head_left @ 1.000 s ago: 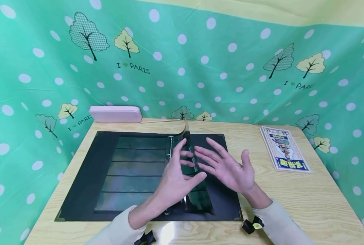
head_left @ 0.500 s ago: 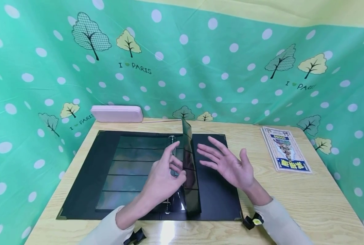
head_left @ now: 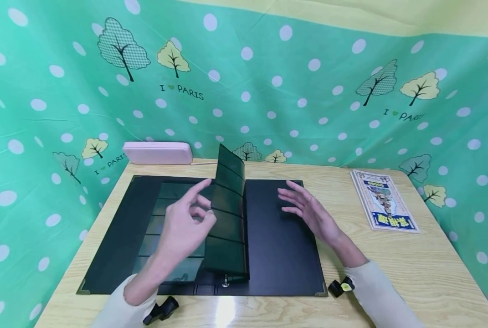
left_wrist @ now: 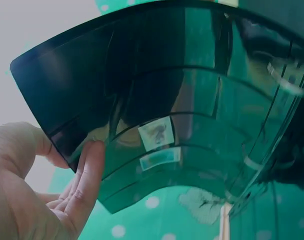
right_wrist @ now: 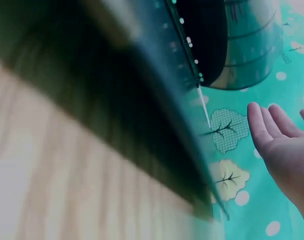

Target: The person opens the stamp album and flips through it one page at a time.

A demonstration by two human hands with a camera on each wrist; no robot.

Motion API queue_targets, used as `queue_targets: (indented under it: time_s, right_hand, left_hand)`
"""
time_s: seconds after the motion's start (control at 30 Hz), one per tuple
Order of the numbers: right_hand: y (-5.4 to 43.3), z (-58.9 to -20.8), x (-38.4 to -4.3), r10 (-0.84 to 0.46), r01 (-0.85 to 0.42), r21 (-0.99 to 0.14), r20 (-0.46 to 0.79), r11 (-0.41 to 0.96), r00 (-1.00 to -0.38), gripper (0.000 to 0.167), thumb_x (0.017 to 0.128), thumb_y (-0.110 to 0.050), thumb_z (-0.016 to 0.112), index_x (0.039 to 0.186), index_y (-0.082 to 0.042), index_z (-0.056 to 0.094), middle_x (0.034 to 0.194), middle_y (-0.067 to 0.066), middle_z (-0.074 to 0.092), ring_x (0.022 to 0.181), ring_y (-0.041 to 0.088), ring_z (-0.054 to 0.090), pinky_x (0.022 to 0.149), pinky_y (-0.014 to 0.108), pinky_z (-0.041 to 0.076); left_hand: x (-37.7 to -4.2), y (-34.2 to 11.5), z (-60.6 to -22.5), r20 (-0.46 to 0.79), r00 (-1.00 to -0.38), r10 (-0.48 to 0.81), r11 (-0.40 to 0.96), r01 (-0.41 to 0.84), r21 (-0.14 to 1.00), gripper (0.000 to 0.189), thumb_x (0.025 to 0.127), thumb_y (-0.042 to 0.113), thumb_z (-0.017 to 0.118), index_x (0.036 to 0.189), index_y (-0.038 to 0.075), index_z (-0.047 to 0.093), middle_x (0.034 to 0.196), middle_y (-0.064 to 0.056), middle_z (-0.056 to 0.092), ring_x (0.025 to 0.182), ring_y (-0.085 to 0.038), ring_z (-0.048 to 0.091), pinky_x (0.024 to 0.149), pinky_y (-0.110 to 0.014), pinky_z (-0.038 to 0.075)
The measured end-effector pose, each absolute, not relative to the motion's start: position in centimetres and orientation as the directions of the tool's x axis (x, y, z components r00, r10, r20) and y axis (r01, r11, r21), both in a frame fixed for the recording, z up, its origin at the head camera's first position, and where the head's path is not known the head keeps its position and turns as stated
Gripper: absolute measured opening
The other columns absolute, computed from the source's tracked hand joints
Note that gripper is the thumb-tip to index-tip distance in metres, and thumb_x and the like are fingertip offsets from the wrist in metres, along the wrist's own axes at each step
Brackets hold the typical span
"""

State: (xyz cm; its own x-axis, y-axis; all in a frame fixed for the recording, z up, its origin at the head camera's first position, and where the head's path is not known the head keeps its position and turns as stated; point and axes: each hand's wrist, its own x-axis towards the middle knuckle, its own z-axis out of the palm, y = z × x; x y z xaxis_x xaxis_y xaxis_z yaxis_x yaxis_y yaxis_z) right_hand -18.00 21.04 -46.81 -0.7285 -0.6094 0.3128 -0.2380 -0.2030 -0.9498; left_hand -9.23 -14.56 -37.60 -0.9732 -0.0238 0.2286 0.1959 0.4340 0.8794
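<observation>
A black ring-binder album [head_left: 282,255] lies spread on the table, a dark pocket page [head_left: 227,223] standing up from its middle. My left hand [head_left: 182,228] pinches the outer edge of that page; in the left wrist view the edge runs between thumb and fingers [left_wrist: 89,170], and the page bows. Two small pale rectangles show on it; I cannot tell whether they sit in pockets or are reflections. Another pocket page [head_left: 149,248] lies flat on the left cover, partly behind the hand. Over the right cover hovers my right hand [head_left: 309,209], fingers loosely extended, holding nothing.
A pink case [head_left: 157,153] stands at the back left, with a thin stick [head_left: 204,162] beside it. On the right lies a stack of printed booklets or sheets [head_left: 385,200]. A green dotted curtain [head_left: 268,100] rises behind the wooden table [head_left: 412,269].
The page has swung from the right side up past vertical toward the left, moving with my left hand. My right hand has shifted slightly right, its fingers bending a little.
</observation>
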Motion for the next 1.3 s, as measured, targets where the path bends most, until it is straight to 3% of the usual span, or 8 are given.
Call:
queue_targets:
  time_s: [0.27,0.4,0.53,0.6,0.83,0.97,1.1,1.3]
  right_hand:
    - [21.5,-47.7,-18.7,-0.545,-0.272,-0.958,0.278,-0.092,-0.791,0.056,0.121,-0.013,0.033,0.175,-0.002,0.025,0.17,0.026,0.044,0.155,0.024,0.05,0.119,0.034,0.049]
    - [22.0,-47.9,-18.8,-0.491,-0.267,-0.959,0.19,0.092,-0.85,0.06,0.117,-0.001,0.044,0.175,-0.004,0.029,0.17,0.032,0.04,0.156,0.033,0.046,0.118,0.025,0.048]
    - [22.4,-48.3,-18.9,-0.464,-0.255,-0.94,0.127,0.225,-0.876,0.068,0.113,-0.001,0.058,0.175,-0.009,0.031,0.172,0.025,0.042,0.158,0.045,0.041,0.119,0.018,0.042]
    - [22.5,-48.6,-19.1,-0.462,-0.261,-0.927,0.113,0.27,-0.879,0.072,0.111,-0.001,0.063,0.175,-0.009,0.032,0.171,0.024,0.043,0.158,0.047,0.041,0.122,0.023,0.041]
    - [22.9,-49.6,-19.4,-0.496,-0.239,-0.886,0.012,0.397,-0.868,0.084,0.106,-0.006,0.075,0.176,-0.01,0.028,0.172,0.019,0.045,0.161,0.043,0.039,0.13,0.059,0.032]
    - [22.9,-49.7,-19.3,-0.521,-0.29,-0.834,0.002,0.471,-0.853,0.093,0.1,-0.01,0.085,0.176,-0.012,0.032,0.174,0.016,0.043,0.16,0.044,0.039,0.128,0.062,0.034]
    - [22.5,-49.5,-18.9,-0.543,-0.376,-0.736,0.014,0.563,-0.84,0.099,0.093,-0.021,0.093,0.174,-0.014,0.037,0.175,0.019,0.04,0.159,0.047,0.04,0.124,0.066,0.039]
    - [21.9,-49.4,-18.5,-0.554,-0.415,-0.658,-0.004,0.628,-0.833,0.094,0.091,-0.028,0.095,0.171,-0.014,0.045,0.176,0.018,0.037,0.163,0.046,0.033,0.125,0.068,0.037]
  left_hand:
    - [-9.2,-17.9,-36.8,0.228,-0.97,-0.087,0.504,0.155,0.85,0.056,0.098,-0.003,0.065,0.15,0.015,0.072,0.105,-0.009,0.076,0.078,-0.01,0.075,0.064,-0.021,0.054]
    - [-9.2,-19.3,-36.7,0.231,-0.969,-0.092,0.543,0.146,0.827,0.053,0.101,-0.003,0.064,0.149,0.015,0.073,0.105,-0.01,0.076,0.079,-0.009,0.074,0.061,-0.023,0.051]
    - [-9.0,-20.4,-36.6,0.206,-0.975,-0.084,0.58,0.12,0.806,0.052,0.103,-0.001,0.064,0.152,0.014,0.07,0.106,-0.01,0.076,0.076,-0.01,0.072,0.058,-0.027,0.047]
    - [-9.0,-20.9,-36.6,0.184,-0.979,-0.085,0.595,0.098,0.797,0.052,0.103,0.0,0.064,0.153,0.013,0.069,0.104,-0.01,0.076,0.074,-0.01,0.071,0.057,-0.029,0.045]
    - [-9.0,-21.7,-36.4,0.146,-0.987,-0.065,0.623,0.074,0.779,0.052,0.101,0.001,0.067,0.153,0.011,0.068,0.099,-0.007,0.077,0.074,-0.009,0.071,0.061,-0.029,0.046]
    - [-9.0,-21.8,-36.2,0.146,-0.987,-0.072,0.61,0.072,0.789,0.051,0.101,0.002,0.068,0.151,0.011,0.069,0.098,-0.006,0.077,0.072,-0.008,0.068,0.061,-0.029,0.044]
    - [-8.9,-21.6,-36.1,0.167,-0.983,-0.077,0.583,0.092,0.807,0.05,0.101,0.001,0.068,0.15,0.011,0.071,0.097,-0.006,0.077,0.069,-0.008,0.066,0.053,-0.031,0.04]
    - [-8.9,-21.6,-35.9,0.163,-0.985,-0.064,0.549,0.101,0.829,0.049,0.103,0.003,0.067,0.152,0.007,0.069,0.093,-0.006,0.075,0.062,-0.012,0.06,0.049,-0.033,0.035]
